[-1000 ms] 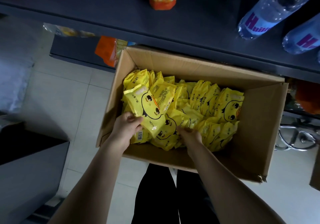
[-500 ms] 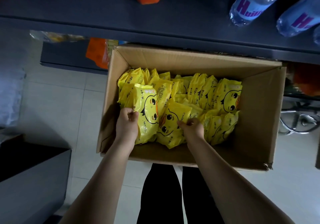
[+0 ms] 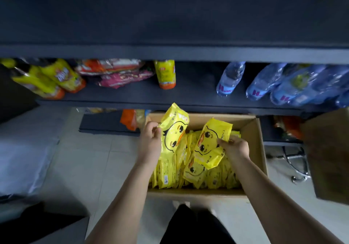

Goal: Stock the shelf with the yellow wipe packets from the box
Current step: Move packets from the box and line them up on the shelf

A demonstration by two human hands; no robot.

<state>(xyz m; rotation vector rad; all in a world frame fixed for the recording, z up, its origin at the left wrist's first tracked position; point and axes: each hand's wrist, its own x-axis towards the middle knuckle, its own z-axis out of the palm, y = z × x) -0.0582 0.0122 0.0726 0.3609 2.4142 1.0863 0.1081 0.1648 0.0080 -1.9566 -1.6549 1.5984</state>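
The left packet (image 3: pixel 174 130) points its long axis at 12 o'clock, its 9 o'clock edge pinched by the left hand (image 3: pixel 151 140). The right packet (image 3: pixel 211 143) leans toward 1 o'clock, its 3 o'clock edge gripped by the right hand (image 3: pixel 236 147). Both are held over the box (image 3: pixel 258 149), which is full of packets (image 3: pixel 198 175) and sits at 6 o'clock of the shelf (image 3: pixel 188 96).

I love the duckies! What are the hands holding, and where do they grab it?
The left hand grips the left packet by its left edge; the right hand pinches the right packet by its right edge.
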